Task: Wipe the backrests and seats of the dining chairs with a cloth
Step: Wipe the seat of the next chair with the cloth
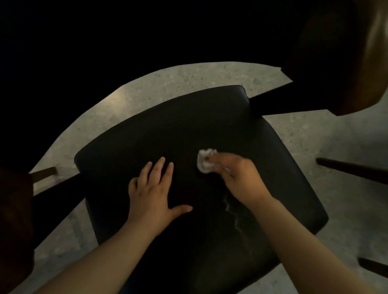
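At frame centre, the right hand (236, 173) pinches a crumpled white cloth (205, 161) at its fingers' tips against the black padded seat (156, 132); the left hand (154, 189) rests flat, fingers spread.

I seem to be in a dim dining area. In front of me is a black padded chair seat (189, 135), with a curved brown wooden backrest (359, 54) beyond its far right corner. Dark wooden legs (354, 169) stand to the right on a speckled stone floor (169, 83).
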Action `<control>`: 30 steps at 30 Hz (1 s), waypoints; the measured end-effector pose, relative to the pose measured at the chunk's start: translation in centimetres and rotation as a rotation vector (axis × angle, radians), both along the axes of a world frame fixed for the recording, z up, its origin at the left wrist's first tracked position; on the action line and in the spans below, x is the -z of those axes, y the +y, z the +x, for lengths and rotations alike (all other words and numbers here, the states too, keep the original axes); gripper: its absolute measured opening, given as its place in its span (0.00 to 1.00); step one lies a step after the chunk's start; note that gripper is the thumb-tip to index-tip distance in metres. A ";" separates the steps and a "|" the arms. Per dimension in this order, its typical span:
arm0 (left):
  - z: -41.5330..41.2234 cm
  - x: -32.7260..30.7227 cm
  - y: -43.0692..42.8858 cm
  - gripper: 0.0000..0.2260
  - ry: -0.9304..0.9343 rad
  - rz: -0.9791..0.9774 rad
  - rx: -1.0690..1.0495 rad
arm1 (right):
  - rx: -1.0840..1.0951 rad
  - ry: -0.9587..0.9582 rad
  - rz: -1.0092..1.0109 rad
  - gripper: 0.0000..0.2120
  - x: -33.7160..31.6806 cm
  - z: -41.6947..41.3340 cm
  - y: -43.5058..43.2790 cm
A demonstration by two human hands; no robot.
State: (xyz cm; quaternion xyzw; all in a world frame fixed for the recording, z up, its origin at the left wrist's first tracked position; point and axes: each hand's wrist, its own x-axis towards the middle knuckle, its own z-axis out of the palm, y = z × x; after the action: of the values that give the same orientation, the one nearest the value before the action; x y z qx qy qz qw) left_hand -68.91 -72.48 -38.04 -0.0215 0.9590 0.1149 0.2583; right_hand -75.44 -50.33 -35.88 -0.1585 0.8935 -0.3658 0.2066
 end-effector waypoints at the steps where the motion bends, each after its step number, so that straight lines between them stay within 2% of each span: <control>1: 0.0 -0.1 0.0 0.51 -0.002 0.005 -0.004 | -0.015 -0.036 -0.004 0.16 -0.4 0.9 0.8; 3: 0.0 -0.2 0.0 0.49 0.002 0.026 -0.011 | -0.003 -0.068 -0.014 0.16 -1.2 1.6 1.9; 8: 1.3 -0.5 -0.8 0.44 0.159 0.066 -0.167 | 0.090 0.055 -0.072 0.15 -2.2 -2.9 -2.4; 11: 1.7 -0.3 -1.8 0.42 0.178 0.061 -0.277 | 0.099 -0.019 -0.044 0.15 -1.2 -7.2 -7.4; 13: 1.7 -0.1 -2.4 0.40 0.179 0.041 -0.269 | 0.045 -0.102 0.014 0.15 0.0 -8.2 -9.0; 15: 2.0 -0.1 -2.8 0.38 0.171 0.039 -0.236 | -0.005 -0.124 0.035 0.15 0.9 -6.9 -8.4; 19: 2.2 -0.3 -3.0 0.36 0.129 0.023 -0.199 | -0.123 -0.106 -0.078 0.13 0.5 -1.3 -3.8; 22: 2.0 -0.6 -2.8 0.36 0.113 0.018 -0.201 | -0.163 -0.148 -0.023 0.15 0.0 1.8 -0.5; 24: 1.9 -0.8 -2.7 0.36 0.103 0.011 -0.201 | -0.114 -0.149 0.013 0.18 -0.7 2.4 0.7; 28: 1.9 -0.7 -2.6 0.36 0.103 -0.004 -0.201 | 0.072 0.059 -0.063 0.14 -1.8 -0.6 -2.3; 30: 1.9 -0.7 -2.7 0.36 0.108 -0.005 -0.197 | 0.138 0.044 -0.042 0.14 -1.1 -1.8 -4.8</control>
State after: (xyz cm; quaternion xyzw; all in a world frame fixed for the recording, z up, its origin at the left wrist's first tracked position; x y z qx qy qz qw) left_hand -67.03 -75.16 -37.30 -0.1098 0.9650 0.1383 0.1937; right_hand -77.23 -55.13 -34.80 -0.1090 0.8988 -0.3944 0.1576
